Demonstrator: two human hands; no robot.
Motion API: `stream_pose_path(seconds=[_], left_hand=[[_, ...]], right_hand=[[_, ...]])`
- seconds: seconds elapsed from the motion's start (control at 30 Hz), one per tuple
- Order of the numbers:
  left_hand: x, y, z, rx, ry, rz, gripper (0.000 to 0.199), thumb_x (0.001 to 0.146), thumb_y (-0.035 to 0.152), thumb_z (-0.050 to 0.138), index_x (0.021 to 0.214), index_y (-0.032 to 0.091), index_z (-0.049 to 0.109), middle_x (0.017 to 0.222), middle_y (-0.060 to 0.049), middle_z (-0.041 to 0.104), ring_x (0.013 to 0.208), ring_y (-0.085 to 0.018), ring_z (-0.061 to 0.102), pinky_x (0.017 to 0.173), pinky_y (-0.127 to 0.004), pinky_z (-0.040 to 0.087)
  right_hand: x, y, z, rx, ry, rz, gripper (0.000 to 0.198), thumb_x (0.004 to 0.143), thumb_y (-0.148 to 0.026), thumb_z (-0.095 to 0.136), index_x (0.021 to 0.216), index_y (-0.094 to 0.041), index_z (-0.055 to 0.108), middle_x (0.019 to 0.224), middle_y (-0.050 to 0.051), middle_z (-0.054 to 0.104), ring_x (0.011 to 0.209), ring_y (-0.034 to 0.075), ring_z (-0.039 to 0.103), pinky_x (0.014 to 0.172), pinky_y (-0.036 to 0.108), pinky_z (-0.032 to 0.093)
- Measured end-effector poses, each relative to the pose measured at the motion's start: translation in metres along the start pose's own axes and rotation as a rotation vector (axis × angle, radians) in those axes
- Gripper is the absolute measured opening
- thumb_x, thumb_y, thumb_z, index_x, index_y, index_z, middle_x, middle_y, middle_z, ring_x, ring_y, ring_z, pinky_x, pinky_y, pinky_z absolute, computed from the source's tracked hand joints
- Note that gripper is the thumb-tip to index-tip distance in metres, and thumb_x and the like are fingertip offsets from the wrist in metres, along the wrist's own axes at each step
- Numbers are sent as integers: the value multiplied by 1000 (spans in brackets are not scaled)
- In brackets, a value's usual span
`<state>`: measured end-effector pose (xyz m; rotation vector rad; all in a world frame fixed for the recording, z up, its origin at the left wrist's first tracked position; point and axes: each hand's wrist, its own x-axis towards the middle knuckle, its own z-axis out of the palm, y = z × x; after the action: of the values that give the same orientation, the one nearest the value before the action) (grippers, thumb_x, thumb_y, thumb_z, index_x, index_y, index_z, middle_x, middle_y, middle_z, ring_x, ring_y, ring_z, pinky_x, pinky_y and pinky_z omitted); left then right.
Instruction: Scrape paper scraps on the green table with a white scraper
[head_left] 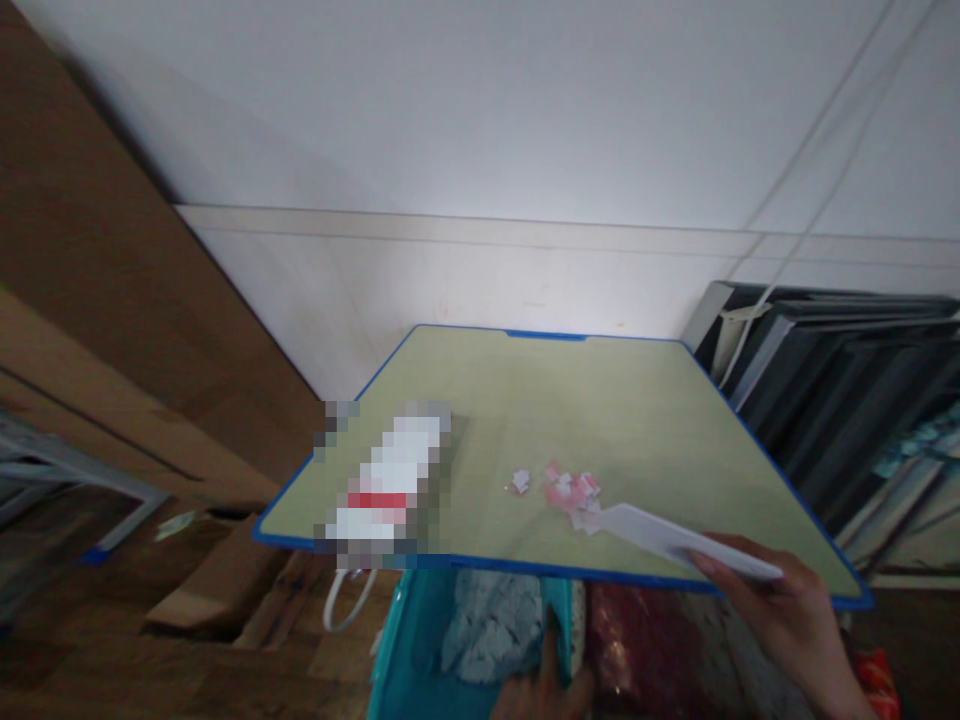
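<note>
A thin white flat piece, like a card or board (675, 540), is gripped in my right hand (787, 600) at the table's front right. Its far end touches a small heap of pink and white paper scraps (571, 490) on the tabletop. A smaller clump of white scraps (520, 481) lies just left of the heap. Below the front edge, my left hand (540, 690) is closed on the right wall of a teal bin (401, 640), one finger stretched along the inside. Pale grey-white scraps (491, 630) fill part of the bin.
The green table (600, 400) has a blue rim and stands against the wall. A blurred-out white object with a red band (390, 480) lies at its left. Dark folded panels (825, 370) lean at right; cardboard (210, 570) lies on the floor at left.
</note>
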<state>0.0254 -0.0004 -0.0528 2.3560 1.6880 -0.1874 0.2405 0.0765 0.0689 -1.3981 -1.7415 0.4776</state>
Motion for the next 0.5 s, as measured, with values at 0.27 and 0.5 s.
stream_pose_path(seconds=[0.27,0.5], left_hand=[[-1,-3,5,1,5,27,26,81,38,37,103,41,51,127,-17,42,59,-26,63,46,-38,50],[-2,-2,1,10,52,13,26,79,35,41,103,40,50,127,-12,45,61,-24,63,48,-37,51]], right_hand=[[2,5,2,-55,-21,-85,17,73,-32,60,75,-19,72,74,5,72,64,22,68,60,26,54],[-6,3,-7,-88,24,-51,17,74,-31,59,77,-19,71,73,3,72,62,21,67,55,22,53]])
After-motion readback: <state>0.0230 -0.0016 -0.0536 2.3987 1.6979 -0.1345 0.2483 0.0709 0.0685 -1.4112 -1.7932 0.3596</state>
